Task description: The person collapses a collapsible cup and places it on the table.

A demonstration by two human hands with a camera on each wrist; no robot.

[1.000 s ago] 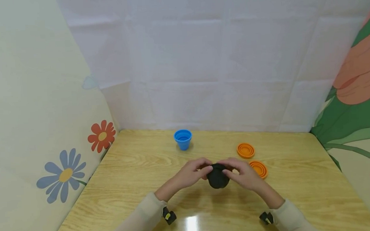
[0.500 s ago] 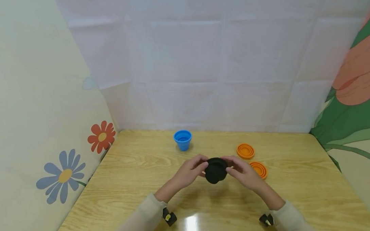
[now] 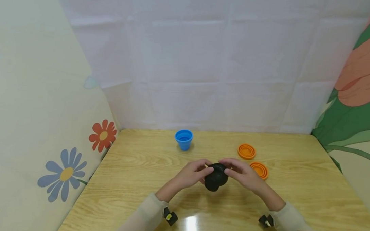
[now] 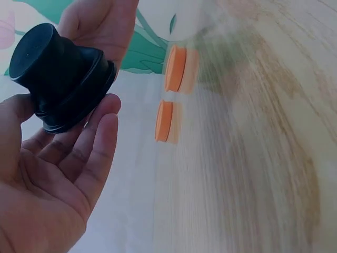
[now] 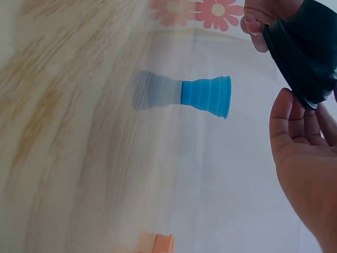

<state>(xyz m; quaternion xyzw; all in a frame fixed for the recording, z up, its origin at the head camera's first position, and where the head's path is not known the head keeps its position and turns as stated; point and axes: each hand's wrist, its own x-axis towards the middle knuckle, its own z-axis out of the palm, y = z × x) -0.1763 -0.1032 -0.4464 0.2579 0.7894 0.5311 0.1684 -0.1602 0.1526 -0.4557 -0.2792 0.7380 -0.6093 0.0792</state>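
Note:
Both hands hold a black collapsible cup above the table, one on each side. My left hand pinches its rim between thumb and fingers. On the other side my right hand grips the rim the same way. In the left wrist view the black cup is partly unfolded and tilted, its narrow end sticking out lopsidedly from the wide folded rings. The right wrist view shows the wide rim of the black cup at the fingertips. Its inside is hidden.
An unfolded blue collapsible cup stands upright near the back of the wooden table. Two flattened orange collapsible cups lie to the right, the nearer orange cup just beyond the right hand. A white cloth hangs behind.
The black cup rose slightly and showed its rim, then came lower again and tipped, its narrow end now towards me and to the left. Both hands kept hold. The other cups stayed put.

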